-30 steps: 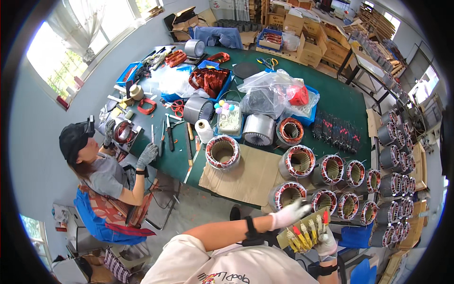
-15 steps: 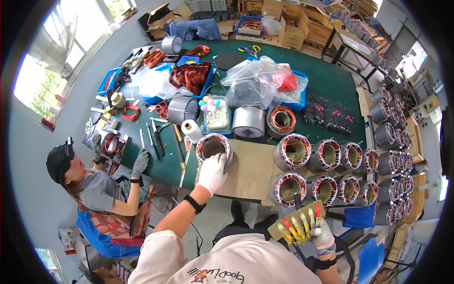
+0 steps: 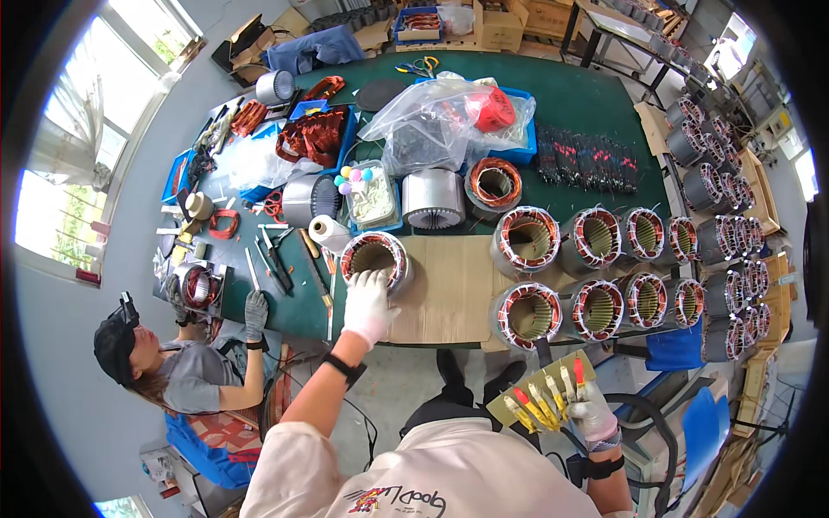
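My left hand (image 3: 370,304), in a white glove, has its fingers bent over the near rim of a motor stator (image 3: 399,249). The stator stands upright on a flat cardboard sheet (image 3: 445,289), its copper windings laced with white cord round the open bore. Low on the right, my gloved right hand (image 3: 594,414) is closed at the edge of a tan panel (image 3: 505,411). Several yellow and red clips (image 3: 542,406) are lined up along that panel beside my fingers. The palm and part of the grip are hidden.
Two rows of wound stators (image 3: 598,237) stand to the right. Behind are a bare stator core (image 3: 433,198), a white roll (image 3: 330,233) and a plastic bag (image 3: 414,129) over blue bins. Hand tools (image 3: 275,263) lie left. A co-worker (image 3: 194,371) handles windings there.
The view has shifted, so the table sits higher in the picture. My left hand stays at the stator, its fingers now more over the near rim. My right hand still holds the panel.
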Demonstrator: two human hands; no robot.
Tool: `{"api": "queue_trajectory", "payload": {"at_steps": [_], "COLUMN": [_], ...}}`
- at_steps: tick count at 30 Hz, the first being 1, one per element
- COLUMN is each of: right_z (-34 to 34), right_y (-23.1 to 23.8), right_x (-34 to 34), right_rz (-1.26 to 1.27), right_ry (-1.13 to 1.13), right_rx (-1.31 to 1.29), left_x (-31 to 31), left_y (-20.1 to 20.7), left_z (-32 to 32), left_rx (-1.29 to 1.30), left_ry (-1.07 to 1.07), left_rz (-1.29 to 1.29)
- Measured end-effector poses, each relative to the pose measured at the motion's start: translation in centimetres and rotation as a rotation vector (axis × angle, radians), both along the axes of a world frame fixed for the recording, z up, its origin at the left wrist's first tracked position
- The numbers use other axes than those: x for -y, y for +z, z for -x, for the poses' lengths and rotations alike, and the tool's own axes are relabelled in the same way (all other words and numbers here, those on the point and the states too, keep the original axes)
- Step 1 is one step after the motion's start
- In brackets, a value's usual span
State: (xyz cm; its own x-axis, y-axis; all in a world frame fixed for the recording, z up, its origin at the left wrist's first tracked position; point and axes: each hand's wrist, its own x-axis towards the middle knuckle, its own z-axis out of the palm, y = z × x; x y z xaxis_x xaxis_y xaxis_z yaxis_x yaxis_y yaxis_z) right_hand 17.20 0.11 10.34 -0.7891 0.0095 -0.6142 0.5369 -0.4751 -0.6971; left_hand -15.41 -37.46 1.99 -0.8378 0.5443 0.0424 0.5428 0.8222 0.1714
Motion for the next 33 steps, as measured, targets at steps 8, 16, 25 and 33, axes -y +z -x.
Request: {"api": "queue_trajectory", "payload": {"at_steps": [8, 16, 25, 33], "right_z": [-0.6, -3.6, -4.0, -1.6], "right_y": [1.1, -1.4, -1.0, -1.9], "right_x": [1.5, 0.0, 0.8, 1.8], "right_rz": [-0.008, -0.039, 0.044, 0.021], "right_ry": [-0.043, 0.025, 0.046, 0.164], "right_rx": [-0.008, -0.014, -0.011, 0.046], "left_x": [-2.3, -2.8, -2.7, -9.6], "left_y": [-0.3, 0.4, 1.8, 0.3], "left_z": [2.3, 3.5, 4.1, -6.2], "left_rx": [0.109, 0.279, 0.353, 0.348], "left_ry": [0.071, 0.110, 0.029, -0.321], "left_rz": [0.014, 0.015, -0.286, 0.063]}}
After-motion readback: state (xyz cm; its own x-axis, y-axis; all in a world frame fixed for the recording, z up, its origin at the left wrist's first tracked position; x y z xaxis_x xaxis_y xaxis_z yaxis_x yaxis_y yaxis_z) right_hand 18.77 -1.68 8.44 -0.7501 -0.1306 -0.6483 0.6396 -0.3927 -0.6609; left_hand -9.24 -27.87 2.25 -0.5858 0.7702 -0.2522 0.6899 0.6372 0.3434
